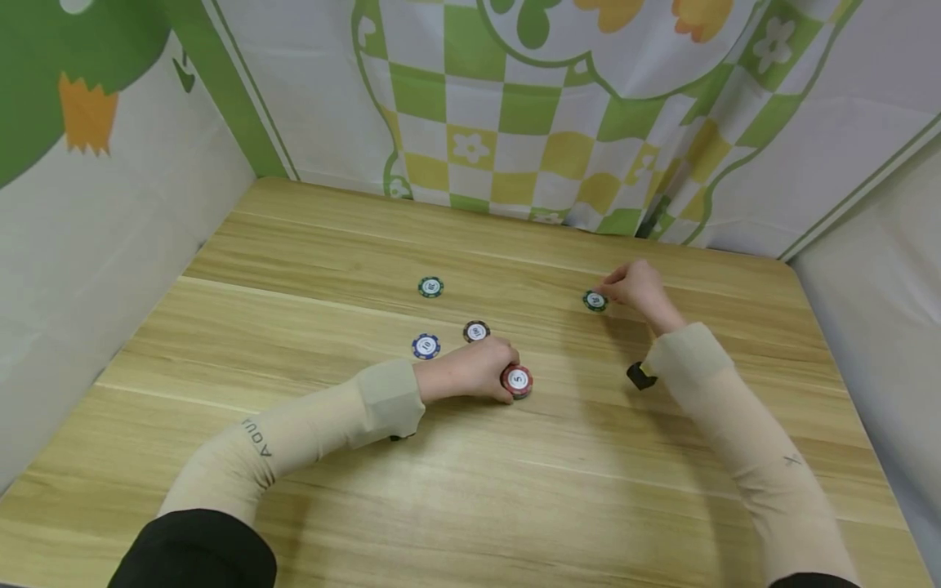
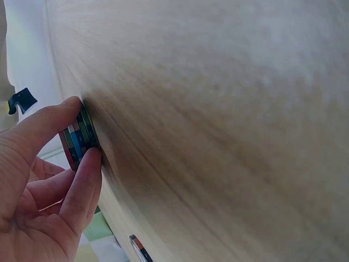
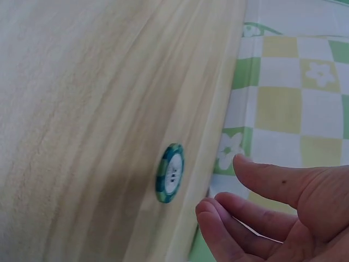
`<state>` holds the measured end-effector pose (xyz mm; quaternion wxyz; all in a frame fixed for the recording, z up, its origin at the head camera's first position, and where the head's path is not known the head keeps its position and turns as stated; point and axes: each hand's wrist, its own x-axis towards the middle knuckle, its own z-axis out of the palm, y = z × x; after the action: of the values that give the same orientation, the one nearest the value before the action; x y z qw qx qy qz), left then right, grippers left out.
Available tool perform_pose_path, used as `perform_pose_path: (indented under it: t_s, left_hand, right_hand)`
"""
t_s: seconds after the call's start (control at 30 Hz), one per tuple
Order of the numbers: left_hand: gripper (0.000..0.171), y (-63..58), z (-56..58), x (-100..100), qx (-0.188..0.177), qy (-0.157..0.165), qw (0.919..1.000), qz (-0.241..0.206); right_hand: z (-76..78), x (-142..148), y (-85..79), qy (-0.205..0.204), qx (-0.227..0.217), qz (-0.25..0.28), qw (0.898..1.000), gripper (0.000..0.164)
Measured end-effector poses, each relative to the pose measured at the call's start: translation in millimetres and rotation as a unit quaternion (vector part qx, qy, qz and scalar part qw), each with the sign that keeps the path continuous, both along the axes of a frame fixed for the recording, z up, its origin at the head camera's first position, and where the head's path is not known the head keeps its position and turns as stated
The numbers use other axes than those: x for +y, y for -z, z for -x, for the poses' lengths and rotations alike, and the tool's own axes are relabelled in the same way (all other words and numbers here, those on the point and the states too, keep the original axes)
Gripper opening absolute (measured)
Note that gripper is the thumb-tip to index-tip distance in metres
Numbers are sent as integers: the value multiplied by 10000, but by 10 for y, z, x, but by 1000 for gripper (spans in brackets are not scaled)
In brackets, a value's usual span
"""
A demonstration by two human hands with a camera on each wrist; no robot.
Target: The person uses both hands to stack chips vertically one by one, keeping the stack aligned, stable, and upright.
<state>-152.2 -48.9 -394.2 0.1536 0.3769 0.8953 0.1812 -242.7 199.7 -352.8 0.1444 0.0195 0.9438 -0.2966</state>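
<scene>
A short stack of poker chips (image 1: 518,380), with a red chip marked 5 on top, stands on the table near its middle. My left hand (image 1: 481,367) holds it between thumb and fingers; in the left wrist view the stack's edges (image 2: 82,134) show green, blue and red bands. Toward the back right, my right hand (image 1: 638,292) is beside a green poker chip (image 1: 595,300) that lies flat. In the right wrist view its thumb and fingers are spread apart, with a gap to the green chip (image 3: 170,173).
Left of the stack lie a blue chip (image 1: 425,346) marked 10 and a dark chip (image 1: 476,331), close beyond the left hand. Another green chip (image 1: 430,287) is farther back. A patterned curtain (image 1: 537,122) hangs behind the wooden table (image 1: 515,490).
</scene>
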Motion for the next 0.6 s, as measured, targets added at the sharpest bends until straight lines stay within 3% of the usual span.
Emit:
perform_pose_path:
  t_s: [0.33, 0.6]
  left_hand:
    - [33, 20, 9, -6, -43, -24, 10000, 18]
    - [35, 35, 12, -19, -25, -33, 10000, 60]
  right_hand:
    - [60, 2, 151, 63, 38, 95, 9999, 40]
    - [100, -17, 247, -164, 93, 136, 9997, 25]
